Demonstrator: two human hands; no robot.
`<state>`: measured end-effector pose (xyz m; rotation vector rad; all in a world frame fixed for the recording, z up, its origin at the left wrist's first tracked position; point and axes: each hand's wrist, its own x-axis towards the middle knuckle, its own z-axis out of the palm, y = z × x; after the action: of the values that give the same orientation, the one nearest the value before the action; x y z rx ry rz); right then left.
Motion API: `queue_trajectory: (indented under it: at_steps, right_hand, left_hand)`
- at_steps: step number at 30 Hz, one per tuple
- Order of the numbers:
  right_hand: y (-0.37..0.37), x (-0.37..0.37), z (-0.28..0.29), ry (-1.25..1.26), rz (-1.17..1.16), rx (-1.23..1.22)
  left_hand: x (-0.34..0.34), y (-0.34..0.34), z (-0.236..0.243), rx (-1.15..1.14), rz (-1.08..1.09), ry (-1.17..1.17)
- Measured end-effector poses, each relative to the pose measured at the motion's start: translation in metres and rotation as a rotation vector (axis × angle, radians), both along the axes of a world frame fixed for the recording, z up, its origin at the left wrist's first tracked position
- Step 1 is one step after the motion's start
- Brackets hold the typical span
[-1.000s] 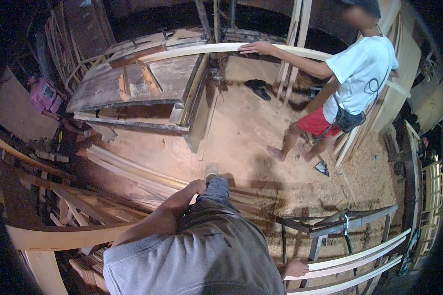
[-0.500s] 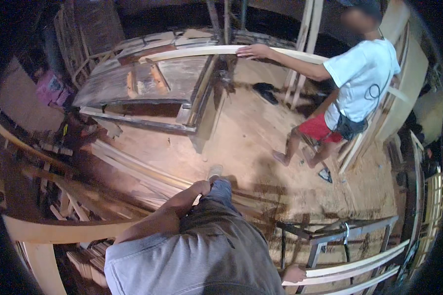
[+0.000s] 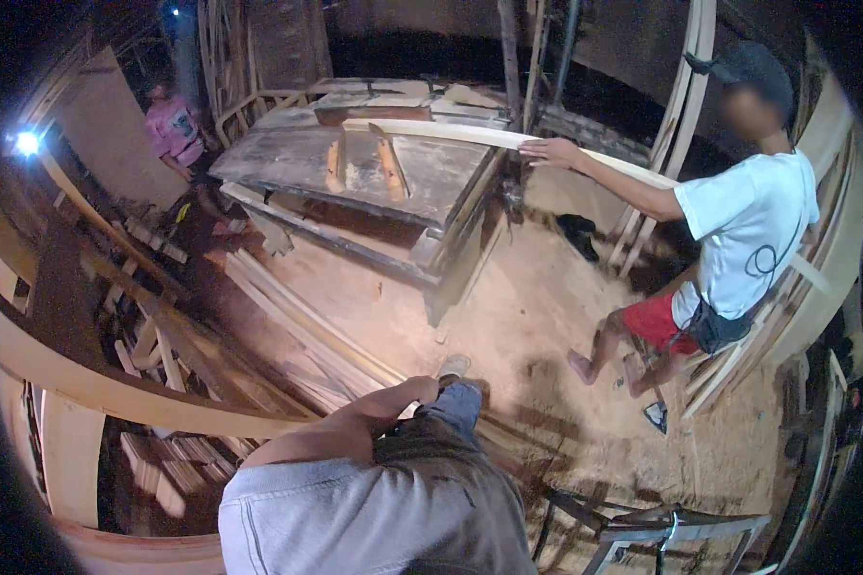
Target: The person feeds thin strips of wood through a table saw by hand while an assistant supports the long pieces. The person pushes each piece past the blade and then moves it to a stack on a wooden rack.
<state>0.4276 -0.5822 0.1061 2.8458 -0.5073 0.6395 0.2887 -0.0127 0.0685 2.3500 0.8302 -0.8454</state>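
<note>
1. Long, pale wooden strips (image 3: 292, 309) lie on the dusty tan floor (image 3: 508, 287) near the left hand (image 3: 418, 389), its grip impossible to tell; the right hand is out of frame.
2. A misstep could scatter them.
3. An uneven push by the white-shirted co-worker (image 3: 748, 230) could tip the narrow cream plank (image 3: 441, 129).

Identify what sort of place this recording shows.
Probably a woodworking shop: a broad, worn worktable, a co-worker's hand on a long pale board, and loose wooden strips on a floor strewn with what looks like sawdust.
</note>
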Motion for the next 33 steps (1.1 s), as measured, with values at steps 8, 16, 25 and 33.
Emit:
queue_trajectory:
  at_steps: [8,16,25,33]
  right_hand:
    - [0.002,0.004,0.001,-0.032,-0.007,-0.041]
    - [-0.002,0.0,0.004,-0.074,0.02,-0.094]
    - [-0.009,-0.003,0.003,-0.089,0.069,-0.147]
    - [-0.037,-0.012,-0.006,-0.097,0.04,-0.192]
  left_hand:
    - [0.02,0.085,0.08,0.49,0.373,-0.315]
    - [0.057,0.186,0.178,1.163,0.587,-0.498]
    - [0.081,0.224,0.205,0.475,0.311,-0.01]
    - [0.088,0.238,0.173,0.637,0.24,-0.054]
